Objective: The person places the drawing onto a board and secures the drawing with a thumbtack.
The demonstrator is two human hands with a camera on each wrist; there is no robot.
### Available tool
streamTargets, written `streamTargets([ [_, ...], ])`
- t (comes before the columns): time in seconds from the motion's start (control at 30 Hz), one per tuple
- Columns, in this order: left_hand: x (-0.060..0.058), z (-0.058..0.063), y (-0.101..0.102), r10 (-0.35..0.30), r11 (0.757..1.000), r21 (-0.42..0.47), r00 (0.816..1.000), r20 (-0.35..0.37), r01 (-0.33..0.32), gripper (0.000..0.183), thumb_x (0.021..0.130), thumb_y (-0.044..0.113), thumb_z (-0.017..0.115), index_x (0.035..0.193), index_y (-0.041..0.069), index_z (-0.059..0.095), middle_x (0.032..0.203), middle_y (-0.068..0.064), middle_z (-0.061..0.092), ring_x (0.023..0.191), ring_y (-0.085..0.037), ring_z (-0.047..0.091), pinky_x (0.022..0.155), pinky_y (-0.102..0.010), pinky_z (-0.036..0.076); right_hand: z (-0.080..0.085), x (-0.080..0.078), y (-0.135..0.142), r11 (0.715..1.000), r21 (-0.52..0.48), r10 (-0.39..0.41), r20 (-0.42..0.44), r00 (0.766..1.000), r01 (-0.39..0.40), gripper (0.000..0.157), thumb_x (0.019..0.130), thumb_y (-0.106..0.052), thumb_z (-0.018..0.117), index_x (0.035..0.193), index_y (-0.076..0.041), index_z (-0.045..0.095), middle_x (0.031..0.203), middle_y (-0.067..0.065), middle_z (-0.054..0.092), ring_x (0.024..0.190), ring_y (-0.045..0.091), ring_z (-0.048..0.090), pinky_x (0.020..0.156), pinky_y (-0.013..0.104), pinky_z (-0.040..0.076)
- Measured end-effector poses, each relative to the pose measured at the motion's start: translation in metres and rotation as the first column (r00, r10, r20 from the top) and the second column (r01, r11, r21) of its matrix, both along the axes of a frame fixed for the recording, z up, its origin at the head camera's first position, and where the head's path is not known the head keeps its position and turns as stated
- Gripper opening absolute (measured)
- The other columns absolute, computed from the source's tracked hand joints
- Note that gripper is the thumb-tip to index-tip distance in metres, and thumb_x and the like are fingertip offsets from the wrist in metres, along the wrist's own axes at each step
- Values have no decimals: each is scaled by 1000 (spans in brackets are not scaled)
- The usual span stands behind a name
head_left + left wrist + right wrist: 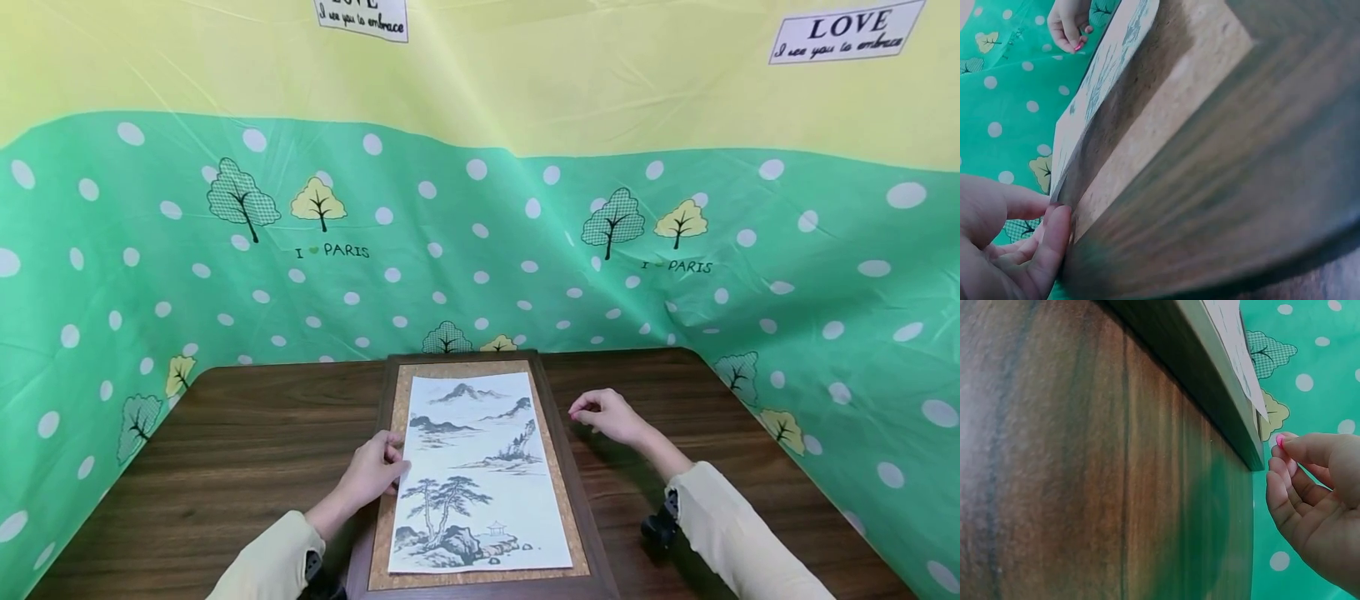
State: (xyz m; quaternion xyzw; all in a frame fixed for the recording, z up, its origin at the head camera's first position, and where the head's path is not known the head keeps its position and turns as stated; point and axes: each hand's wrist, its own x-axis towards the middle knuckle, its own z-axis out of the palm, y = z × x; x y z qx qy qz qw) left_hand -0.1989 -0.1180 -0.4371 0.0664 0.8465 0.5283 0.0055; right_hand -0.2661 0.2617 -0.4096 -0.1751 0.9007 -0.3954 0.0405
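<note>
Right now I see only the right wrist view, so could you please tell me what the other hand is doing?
Observer: The left hand pinches the left edge of the paper, as the head view shows.
Operator: Thank you; could you also tell me whether that edge lies flat?
Observer: It does not: the left wrist view shows it raised off the cork board, with a gap beneath.

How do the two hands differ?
The left hand pinches the edge of the landscape sheet; the right hand pinches a tiny pink object. The left hand is at the left side of the framed corkboard; the right hand hovers beyond its right side, above the table. Both emerge from cream sleeves.
</note>
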Motion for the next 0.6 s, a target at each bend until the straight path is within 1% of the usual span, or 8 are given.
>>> streamTargets([
  [0.1, 2, 2, -2, -27, 1000, -1, 1000, 9, 27, 39, 77, -7, 60, 114, -13, 48, 73, -8, 56, 50, -17, 57, 45, -29, 50, 0, -2, -2, 1000, 6, -4, -3, 1000, 4, 14, 89, -6, 56, 93, 4, 64, 88, 12, 63, 74, 21, 54, 60, 32, 51],
  [0.2, 2, 4, -4, -45, 999, -22, 999, -6, 45, 38, 78, -6, 60, 113, -13, 48, 75, -7, 57, 50, -15, 56, 44, -27, 49, 1, -4, -6, 1000, -4, -5, -9, 1000, 5, 13, 88, -6, 57, 91, 4, 65, 86, 13, 63, 72, 21, 54, 59, 33, 51],
  [0.27, 0, 7, -7, -34, 998, -57, 998, -43, 32, 36, 79, -5, 59, 112, -12, 49, 76, -7, 57, 50, -14, 55, 45, -26, 48, 2, -6, -9, 1000, -11, 8, -19, 1000, -9, 13, 88, -6, 58, 91, 5, 65, 86, 13, 63, 72, 21, 54, 58, 34, 50],
  [0.33, -4, 11, -11, -13, 992, -125, 993, -113, -1, 36, 78, -3, 60, 112, -10, 50, 78, -6, 58, 53, -13, 55, 50, -25, 47, 2, -8, -12, 1000, -18, 15, -27, 1000, -16, 13, 88, -6, 58, 91, 5, 65, 85, 13, 63, 72, 21, 54, 58, 34, 50],
  [0.4, -11, 15, -17, 2, 980, -196, 984, -180, -38, 37, 78, 0, 61, 113, -9, 52, 83, -7, 58, 60, -13, 55, 55, -26, 47, 3, -9, -17, 1000, -19, 20, -41, 999, -21, 13, 88, -6, 58, 90, 4, 65, 85, 13, 63, 72, 20, 55, 58, 34, 50],
  [0.47, -17, 17, -24, -13, 960, -275, 973, -230, -52, 40, 78, 4, 63, 115, -7, 52, 91, -8, 58, 70, -16, 56, 63, -30, 46, 5, -11, -21, 999, -17, 26, -52, 998, -27, 13, 88, -6, 58, 91, 4, 65, 86, 13, 64, 72, 19, 55, 58, 34, 50],
  [0.53, -24, 18, -32, -52, 942, -334, 969, -240, -32, 42, 79, 8, 66, 116, -5, 53, 100, -11, 56, 82, -21, 57, 70, -36, 47, 6, -12, -26, 999, -13, 33, -60, 998, -33, 13, 88, -5, 58, 91, 4, 65, 86, 14, 64, 72, 21, 55, 59, 34, 50],
  [0.6, -28, 16, -39, -102, 927, -375, 970, -221, 12, 46, 79, 13, 69, 117, -5, 53, 109, -14, 54, 93, -27, 56, 77, -41, 47, 7, -14, -32, 999, -9, 43, -60, 997, -44, 13, 88, -5, 57, 91, 5, 65, 86, 15, 64, 71, 24, 55, 59, 34, 50],
])
